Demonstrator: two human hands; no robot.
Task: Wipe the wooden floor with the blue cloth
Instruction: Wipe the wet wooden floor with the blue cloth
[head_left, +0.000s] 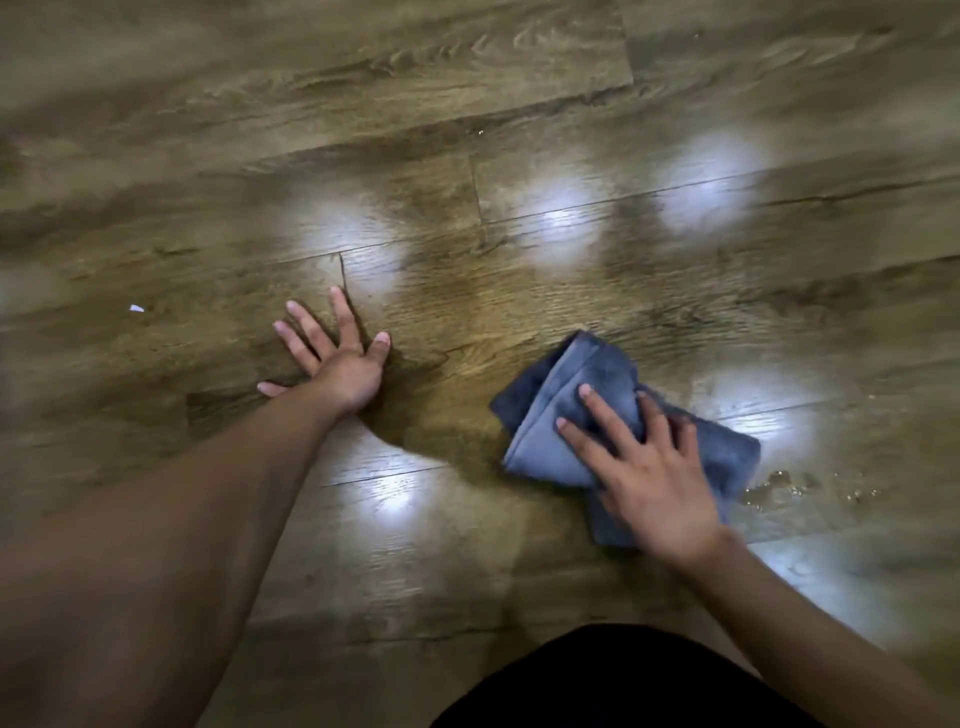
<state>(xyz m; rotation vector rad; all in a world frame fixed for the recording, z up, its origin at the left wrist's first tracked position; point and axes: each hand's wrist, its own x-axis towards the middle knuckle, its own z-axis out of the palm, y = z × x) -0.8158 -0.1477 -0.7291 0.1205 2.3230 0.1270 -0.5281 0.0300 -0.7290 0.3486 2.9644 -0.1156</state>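
Two bare hands rest on the wooden floor (467, 322), whose brown planks run across the view with dark grain and thin seams, and carry several soft white glares of reflected light. Far to the left a small white scrap (136, 308) lies alone on a plank. Next comes the left hand (337, 358), planted flat with its palm down, fingers straight and spread wide apart, holding nothing; its forearm reaches in from the lower left corner. Right of centre lies the blue cloth (566, 410), a dusty grey-blue towel folded into a rumpled, thick pad, its layered edges showing along the left side and its nap looking darker toward the far and right edges. The right hand (649, 467) presses down on top of the cloth, fingers straight and slightly apart, laid over the folds rather than curled round them. Just beside the cloth's right edge, a patch of water droplets (795, 486) glistens on the floor. At the bottom edge a dark garment (623, 686) fills the view.
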